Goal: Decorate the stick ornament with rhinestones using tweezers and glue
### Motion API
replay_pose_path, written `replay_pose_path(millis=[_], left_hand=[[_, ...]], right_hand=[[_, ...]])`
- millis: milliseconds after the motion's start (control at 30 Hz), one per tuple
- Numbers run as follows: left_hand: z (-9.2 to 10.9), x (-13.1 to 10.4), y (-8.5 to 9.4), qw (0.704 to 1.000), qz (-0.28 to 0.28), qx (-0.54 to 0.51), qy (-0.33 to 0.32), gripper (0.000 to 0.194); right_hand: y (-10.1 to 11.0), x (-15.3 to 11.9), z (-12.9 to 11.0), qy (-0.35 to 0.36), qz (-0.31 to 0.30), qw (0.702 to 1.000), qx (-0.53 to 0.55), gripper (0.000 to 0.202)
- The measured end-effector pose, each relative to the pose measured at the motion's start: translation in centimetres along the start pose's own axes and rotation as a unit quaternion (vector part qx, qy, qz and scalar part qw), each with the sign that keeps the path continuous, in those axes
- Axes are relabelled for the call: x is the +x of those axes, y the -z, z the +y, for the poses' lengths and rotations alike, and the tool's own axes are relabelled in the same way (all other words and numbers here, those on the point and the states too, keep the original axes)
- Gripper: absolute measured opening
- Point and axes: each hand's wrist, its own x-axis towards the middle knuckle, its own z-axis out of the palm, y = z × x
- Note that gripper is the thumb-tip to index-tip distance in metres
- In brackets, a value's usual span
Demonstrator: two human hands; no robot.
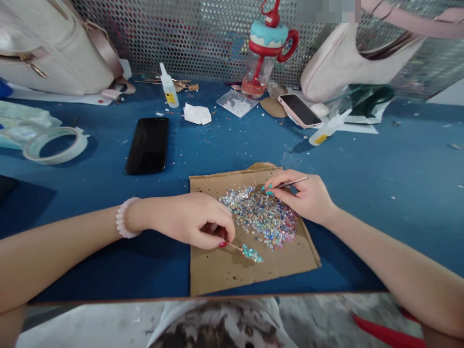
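Note:
My left hand [199, 220], with a pale bead bracelet at the wrist, pinches the thin gold stem of a hairpin [252, 253]. The pin's leaf-shaped end, covered in turquoise stones, points right over the near part of a cardboard sheet [206, 278]. A spread pile of small rhinestones [261, 217], silver, blue and pink, lies on the cardboard between my hands. At the pile's far edge, my right hand [308, 195] is closed on slim metal tweezers [292, 183]. Their tip is low among the stones, and whether it grips one is too small to tell.
Beyond the cardboard lie a black phone [148, 145], a tape roll [54, 145], crumpled tissue [197, 114] and two glue bottles [169, 89]. Farther back are gold hairpins [186, 85], a pink-cased phone [300, 110], a red-handled cup [259, 58] and two bags [348, 63].

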Motion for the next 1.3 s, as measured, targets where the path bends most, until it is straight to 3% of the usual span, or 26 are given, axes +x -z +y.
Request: replay_pose_path(millis=[600,1300], left_hand=[[0.02,-0.06,-0.05,1.0,0.0,0.002,0.002,0.015],[0.02,-0.1,-0.07,1.0,0.002,-0.002,0.002,0.016]], right_hand=[[-0.01,-0.03,-0.26,0.05,0.009,0.998,-0.027,0.008],[-0.25,0.16,-0.14,0.019,0.009,1.0,-0.006,0.006]])
